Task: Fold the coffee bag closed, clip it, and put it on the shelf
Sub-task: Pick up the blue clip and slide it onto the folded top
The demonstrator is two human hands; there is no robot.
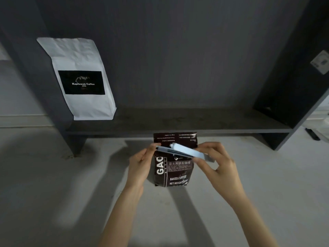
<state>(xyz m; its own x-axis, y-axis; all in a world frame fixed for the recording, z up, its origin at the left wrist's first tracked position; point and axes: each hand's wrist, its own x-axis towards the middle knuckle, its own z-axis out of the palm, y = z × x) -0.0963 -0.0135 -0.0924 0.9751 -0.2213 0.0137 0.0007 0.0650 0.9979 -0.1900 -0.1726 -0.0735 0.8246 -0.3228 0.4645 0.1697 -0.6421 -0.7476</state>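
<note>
A dark brown coffee bag (173,172) stands upright on the pale floor in front of the shelf, its top flap (175,139) rising above a fold line. A pale blue-white bag clip (185,151) lies across that fold, its upper arm lifted at an angle, so the clip is partly open. My left hand (140,165) pinches the clip's left end and the bag's edge. My right hand (216,163) grips the clip's right end between thumb and fingers. The dark grey shelf board (195,124) runs just behind the bag.
A white coffee bag with a black label (81,81) leans against the shelf's left upright. A dark side panel (292,86) closes the shelf on the right. A small dark object (312,136) lies on the floor at far right.
</note>
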